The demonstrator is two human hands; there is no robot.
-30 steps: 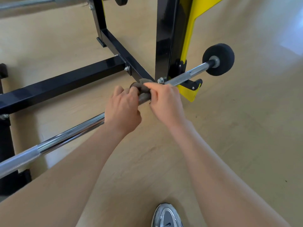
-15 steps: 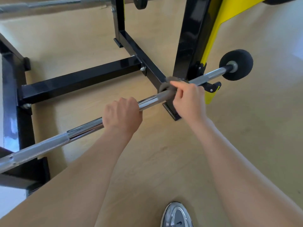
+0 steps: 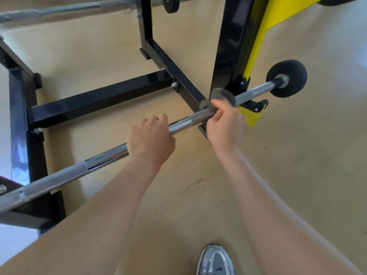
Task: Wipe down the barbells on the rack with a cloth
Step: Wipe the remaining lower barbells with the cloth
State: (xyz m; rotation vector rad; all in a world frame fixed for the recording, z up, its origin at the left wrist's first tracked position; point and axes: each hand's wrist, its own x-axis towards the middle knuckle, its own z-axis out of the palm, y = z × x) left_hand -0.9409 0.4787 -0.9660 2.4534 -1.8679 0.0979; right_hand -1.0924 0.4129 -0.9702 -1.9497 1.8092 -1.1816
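Observation:
A chrome barbell [image 3: 103, 157] runs from lower left to upper right across the low hooks of the black and yellow rack [image 3: 232, 56]. It ends in a small black plate [image 3: 292, 74]. My left hand [image 3: 151, 139] is wrapped around the bar's smooth middle part. My right hand [image 3: 224, 122] presses a dark grey cloth [image 3: 220, 96] around the bar beside the rack's upright. The cloth is bunched and partly hidden by my fingers. A second barbell [image 3: 65, 9] lies across the far side at the top.
The rack's black base beams [image 3: 99, 102] cross the light wooden floor [image 3: 297, 155] under the bar. A black upright [image 3: 19, 135] stands at the left. My grey shoe [image 3: 215, 261] shows at the bottom edge. A black hook [image 3: 256, 105] holds the bar near the yellow plate.
My right hand has slid the cloth rightwards along the bar towards the upright. My left hand let go of the cloth and gripped the bare bar further left.

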